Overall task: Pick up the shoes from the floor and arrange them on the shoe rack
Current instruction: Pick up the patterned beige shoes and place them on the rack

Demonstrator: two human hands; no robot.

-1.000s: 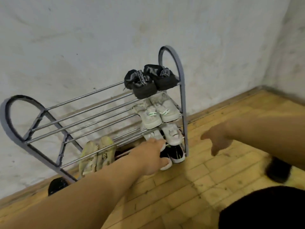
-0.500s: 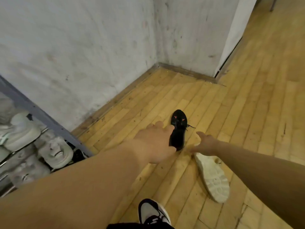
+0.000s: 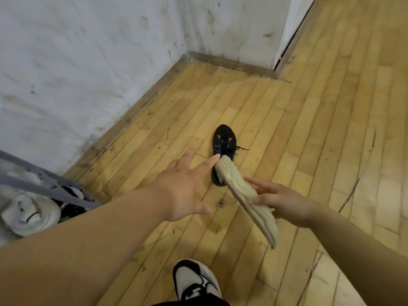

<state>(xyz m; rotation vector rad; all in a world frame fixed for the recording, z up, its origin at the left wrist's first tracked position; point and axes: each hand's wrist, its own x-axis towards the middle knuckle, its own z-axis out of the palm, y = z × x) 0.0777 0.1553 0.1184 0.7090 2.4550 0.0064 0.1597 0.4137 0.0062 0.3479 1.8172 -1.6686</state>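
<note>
Head view: right hand (image 3: 284,202) pinches the beige shoe (image 3: 247,199) at mid-length, thumb on the ridged sole, the other fingers (image 3: 256,182) reaching round the far side. Shoe is tilted sole-up with its toe pointing far-left, and looks lifted off the wooden floor (image 3: 309,129), though its toe end overlaps the black shoe (image 3: 224,142) in view, so I cannot tell whether the two touch. Gripping at the middle probably keeps it balanced for a one-handed carry. Left hand (image 3: 183,191) is spread wide and holds nothing, index fingertip just beside the black shoe's near side. It is likely opened that wide to close over this second shoe so both go in one trip. Black shoe lies upright on the floor, toe away, laces loose to the right. Shoe rack (image 3: 44,184) stands at the near left against the wall (image 3: 88,62), a white sneaker (image 3: 28,213) on it. Person's own shod foot (image 3: 196,281) shows at the near edge.
</note>
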